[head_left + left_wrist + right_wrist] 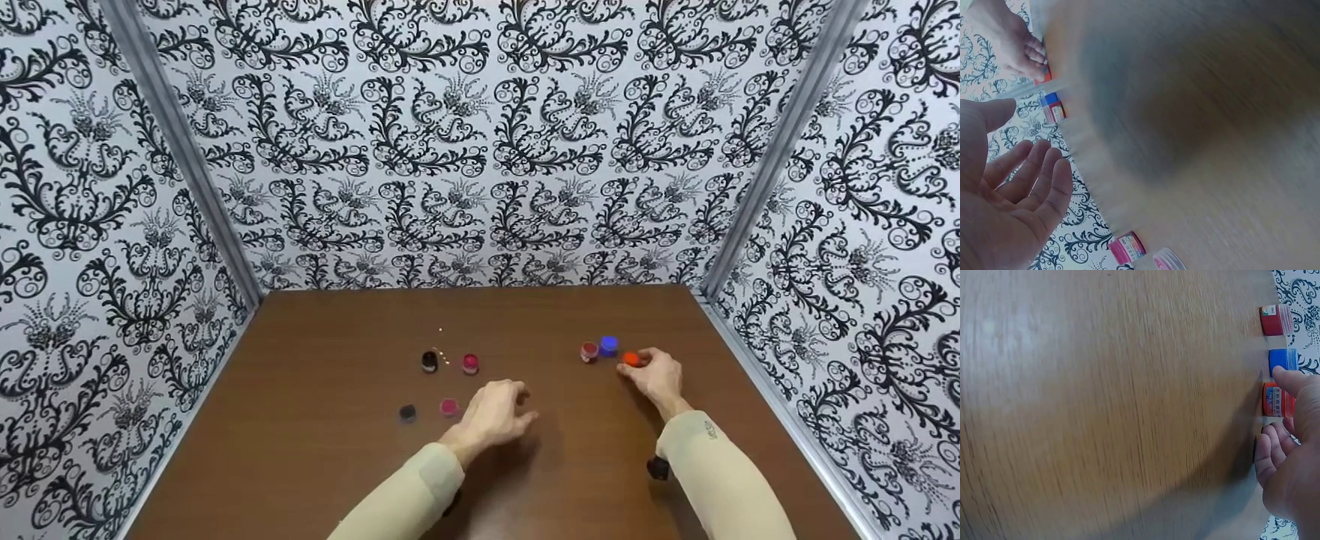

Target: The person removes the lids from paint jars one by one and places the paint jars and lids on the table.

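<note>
My right hand [658,381] is at a small orange-red jar [632,359], holding it between thumb and fingers near the tabletop. In the right wrist view that labelled jar [1275,400] shows between the thumb and the curled fingers. Just left of it are a blue jar [608,346] and a dark red jar [589,352] with a clear lid. My left hand [491,412] hovers over the middle of the table, fingers loosely bent and holding nothing. Closest to it is a pink jar [449,407].
Left of the pink jar stands a dark grey jar [407,413]. Farther back are a black jar [429,361] and a crimson jar [470,364], with small shiny specks [441,352] near them. Patterned walls [465,150] enclose the brown table [300,450] at back and sides.
</note>
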Demonstrator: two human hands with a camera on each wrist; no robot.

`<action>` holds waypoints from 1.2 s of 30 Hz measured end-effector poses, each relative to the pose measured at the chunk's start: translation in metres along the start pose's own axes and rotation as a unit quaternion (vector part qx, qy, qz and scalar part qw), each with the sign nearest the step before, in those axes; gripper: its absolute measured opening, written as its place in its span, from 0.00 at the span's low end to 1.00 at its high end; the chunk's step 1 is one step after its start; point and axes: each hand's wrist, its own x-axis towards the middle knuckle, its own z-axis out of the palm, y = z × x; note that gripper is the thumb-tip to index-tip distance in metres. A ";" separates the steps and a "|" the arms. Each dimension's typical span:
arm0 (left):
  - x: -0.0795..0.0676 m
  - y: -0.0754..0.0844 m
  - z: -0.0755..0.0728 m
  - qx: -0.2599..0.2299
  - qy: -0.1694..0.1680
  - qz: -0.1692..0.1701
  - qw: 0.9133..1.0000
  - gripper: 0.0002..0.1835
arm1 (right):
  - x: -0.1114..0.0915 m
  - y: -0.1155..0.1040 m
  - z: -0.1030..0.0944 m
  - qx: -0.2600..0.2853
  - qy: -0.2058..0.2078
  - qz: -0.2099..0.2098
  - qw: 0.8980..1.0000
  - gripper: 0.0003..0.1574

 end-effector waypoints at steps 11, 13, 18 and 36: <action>0.001 0.007 0.005 0.005 -0.007 0.007 1.000 0.19 | -0.003 0.000 0.005 -0.001 0.010 -0.009 1.000 0.29; 0.002 0.008 0.006 0.006 -0.008 0.008 1.000 0.19 | -0.003 0.000 0.006 -0.007 0.013 -0.016 1.000 0.29; 0.003 0.010 0.007 0.009 -0.013 0.010 1.000 0.19 | -0.002 0.004 0.008 -0.018 0.021 -0.032 0.999 0.29; 0.006 0.013 0.006 0.004 -0.031 0.007 0.999 0.19 | -0.003 0.002 -0.003 -0.024 -0.003 -0.031 0.999 0.31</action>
